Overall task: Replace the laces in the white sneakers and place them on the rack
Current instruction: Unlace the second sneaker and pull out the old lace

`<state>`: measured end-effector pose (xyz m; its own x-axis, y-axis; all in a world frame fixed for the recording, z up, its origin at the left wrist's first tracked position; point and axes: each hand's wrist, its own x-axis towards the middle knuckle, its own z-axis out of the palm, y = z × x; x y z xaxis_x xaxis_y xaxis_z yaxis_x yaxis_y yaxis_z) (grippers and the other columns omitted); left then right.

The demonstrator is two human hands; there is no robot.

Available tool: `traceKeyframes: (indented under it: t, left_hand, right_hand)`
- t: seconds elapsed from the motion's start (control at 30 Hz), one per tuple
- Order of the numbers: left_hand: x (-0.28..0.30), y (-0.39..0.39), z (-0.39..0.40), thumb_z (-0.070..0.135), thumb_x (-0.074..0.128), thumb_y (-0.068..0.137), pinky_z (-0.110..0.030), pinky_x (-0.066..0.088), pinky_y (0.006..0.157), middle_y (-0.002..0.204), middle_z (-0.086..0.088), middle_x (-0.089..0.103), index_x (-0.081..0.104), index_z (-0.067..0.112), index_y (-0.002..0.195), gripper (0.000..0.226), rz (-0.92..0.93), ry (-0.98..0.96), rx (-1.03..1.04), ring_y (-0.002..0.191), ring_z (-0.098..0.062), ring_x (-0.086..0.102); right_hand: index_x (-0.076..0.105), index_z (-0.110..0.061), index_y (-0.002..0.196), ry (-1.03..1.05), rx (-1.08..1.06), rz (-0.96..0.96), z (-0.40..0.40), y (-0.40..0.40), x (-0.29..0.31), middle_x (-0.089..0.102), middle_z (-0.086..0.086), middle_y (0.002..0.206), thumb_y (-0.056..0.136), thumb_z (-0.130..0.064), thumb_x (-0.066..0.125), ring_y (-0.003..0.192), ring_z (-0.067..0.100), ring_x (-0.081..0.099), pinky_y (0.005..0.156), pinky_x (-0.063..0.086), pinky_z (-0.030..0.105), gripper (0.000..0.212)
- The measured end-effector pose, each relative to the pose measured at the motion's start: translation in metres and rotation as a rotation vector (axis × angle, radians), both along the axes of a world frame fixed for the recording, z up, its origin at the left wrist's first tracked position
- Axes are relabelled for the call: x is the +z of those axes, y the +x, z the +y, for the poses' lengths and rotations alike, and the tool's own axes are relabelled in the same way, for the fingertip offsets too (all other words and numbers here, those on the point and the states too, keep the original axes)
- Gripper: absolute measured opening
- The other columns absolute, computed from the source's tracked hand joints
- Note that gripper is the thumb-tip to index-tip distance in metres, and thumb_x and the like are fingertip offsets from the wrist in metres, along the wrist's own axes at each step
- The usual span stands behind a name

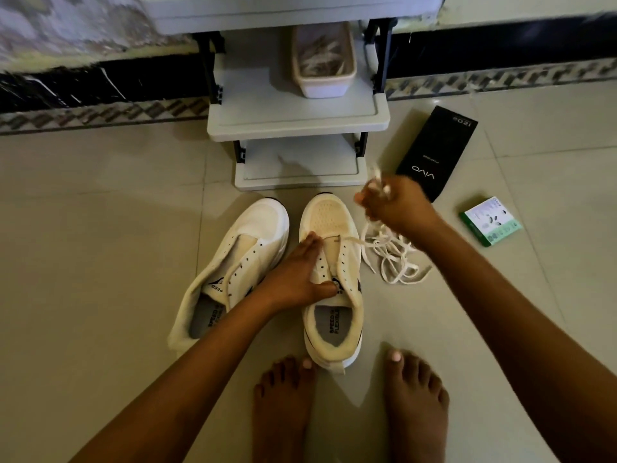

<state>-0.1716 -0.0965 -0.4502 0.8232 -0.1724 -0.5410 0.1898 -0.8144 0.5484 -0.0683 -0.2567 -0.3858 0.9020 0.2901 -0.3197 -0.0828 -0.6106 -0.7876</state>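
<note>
Left hand (293, 275) presses the right sneaker (332, 282) on the tiled floor (100, 228), grip loose on its perforated upper. Right hand (397, 205) pinches a flat white lace (394, 259) above its tangled loops, before the plastic rack (297, 121).

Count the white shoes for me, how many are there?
2. The left shoe lies on the floor before the rack. The right shoe stands beside it, under the left hand. None seems hidden.
</note>
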Motion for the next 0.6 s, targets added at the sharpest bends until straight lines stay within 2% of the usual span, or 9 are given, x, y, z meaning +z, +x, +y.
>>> traceKeyframes:
  t: [0.1, 0.17, 0.23, 0.27, 0.33, 0.4, 0.5, 0.6]
  left_hand:
    - [0.001, 0.001, -0.001, 0.042, 0.059, 0.087, -0.029, 0.011, 0.116, 0.159, 0.004, -0.012, -0.004, 0.019, 0.15, 0.093, -0.001, 0.004, 0.007, 0.146, -0.011, -0.003]
    - [0.002, 0.001, -0.001, 0.042, 0.059, 0.087, -0.03, 0.011, 0.117, 0.158, 0.005, -0.012, -0.004, 0.019, 0.151, 0.092, 0.006, 0.003, 0.02, 0.146, -0.011, -0.003]
    - [0.002, 0.001, -0.002, 0.043, 0.06, 0.087, -0.03, 0.012, 0.117, 0.158, 0.005, -0.012, -0.004, 0.02, 0.151, 0.093, 0.01, 0.009, 0.022, 0.146, -0.011, -0.003]
    - [0.002, 0.001, -0.002, 0.044, 0.059, 0.086, -0.03, 0.012, 0.116, 0.158, 0.005, -0.011, -0.003, 0.02, 0.151, 0.093, 0.009, 0.018, 0.015, 0.146, -0.011, -0.002]
    - [0.004, 0.003, -0.003, 0.046, 0.059, 0.086, -0.03, 0.012, 0.116, 0.159, 0.005, -0.01, -0.002, 0.019, 0.151, 0.093, 0.008, 0.036, 0.004, 0.146, -0.012, -0.001]
    - [0.006, 0.006, -0.003, 0.046, 0.059, 0.086, -0.03, 0.011, 0.117, 0.159, 0.003, -0.008, -0.001, 0.018, 0.151, 0.092, 0.007, 0.044, -0.002, 0.146, -0.012, -0.001]
    - [0.008, 0.011, -0.002, 0.046, 0.06, 0.087, -0.032, 0.013, 0.117, 0.159, 0.001, -0.006, 0.002, 0.018, 0.151, 0.091, 0.009, 0.059, -0.013, 0.146, -0.014, 0.001]
    - [0.009, 0.015, 0.0, 0.046, 0.06, 0.086, -0.031, 0.014, 0.116, 0.159, 0.002, -0.005, 0.002, 0.018, 0.151, 0.091, 0.008, 0.083, -0.019, 0.146, -0.014, 0.004]
  right_hand:
    - [0.056, -0.007, 0.107, -0.318, 0.186, 0.089, 0.008, -0.024, -0.041, 0.06, 0.005, 0.098, 0.091, -0.032, 0.059, 0.087, 0.021, 0.056, 0.072, 0.043, 0.031, 0.03]
    - [0.056, -0.002, 0.113, -0.349, 0.164, 0.025, 0.011, -0.036, -0.056, 0.062, 0.015, 0.108, 0.094, -0.029, 0.054, 0.1, 0.029, 0.057, 0.079, 0.043, 0.034, 0.033]
    - [0.059, -0.005, 0.102, -0.218, 0.054, 0.047, 0.008, -0.036, -0.055, 0.062, 0.013, 0.097, 0.096, -0.025, 0.051, 0.091, 0.027, 0.057, 0.072, 0.041, 0.03, 0.022]
    - [0.058, -0.009, 0.093, -0.07, -0.013, 0.128, 0.005, -0.035, -0.049, 0.059, 0.009, 0.086, 0.096, -0.023, 0.05, 0.081, 0.022, 0.055, 0.067, 0.04, 0.027, 0.016]
    - [0.056, -0.014, 0.083, 0.284, -0.106, 0.287, -0.002, -0.029, -0.025, 0.053, 0.002, 0.074, 0.097, -0.022, 0.048, 0.067, 0.014, 0.049, 0.061, 0.04, 0.022, 0.018]
    - [0.056, -0.014, 0.083, 0.498, -0.122, 0.275, -0.008, -0.019, 0.007, 0.052, 0.001, 0.073, 0.097, -0.024, 0.046, 0.065, 0.011, 0.049, 0.064, 0.044, 0.021, 0.02]
    - [0.056, -0.014, 0.081, 0.538, -0.118, 0.172, -0.011, -0.002, 0.038, 0.053, 0.0, 0.072, 0.097, -0.024, 0.047, 0.065, 0.01, 0.05, 0.066, 0.045, 0.022, 0.021]
    - [0.053, -0.015, 0.075, 0.36, -0.118, 0.142, -0.017, 0.004, 0.037, 0.05, 0.002, 0.069, 0.097, -0.021, 0.048, 0.063, 0.012, 0.046, 0.062, 0.041, 0.022, 0.023]
